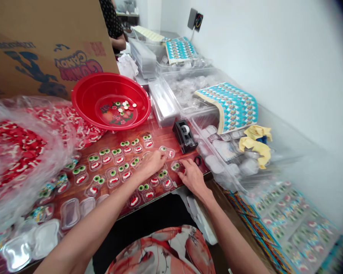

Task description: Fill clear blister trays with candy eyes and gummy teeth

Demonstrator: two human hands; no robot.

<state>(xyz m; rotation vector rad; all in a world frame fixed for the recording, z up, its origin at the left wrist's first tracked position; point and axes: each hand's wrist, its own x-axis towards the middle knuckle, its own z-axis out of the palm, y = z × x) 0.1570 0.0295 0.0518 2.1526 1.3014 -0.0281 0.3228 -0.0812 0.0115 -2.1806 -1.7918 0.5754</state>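
Observation:
My left hand reaches over the rows of candy trays, its fingertips pinched together beside a clear plastic tray with a green gummy eye and a red-and-white gummy mouth. What those fingers hold, if anything, is hidden. At the table's front edge, my right hand has its thumb and fingers about the right end of another small clear tray, which holds two green eyes. A bit of red shows between thumb and finger. Several filled trays lie in rows to the left, with eyes above mouths.
A red basin with loose gummy eyes stands behind the trays. Bags of red gummy mouths lie left, near empty trays. A black tape dispenser, tape roll, plastic bins and label sheets are right. Another person's arm shows behind.

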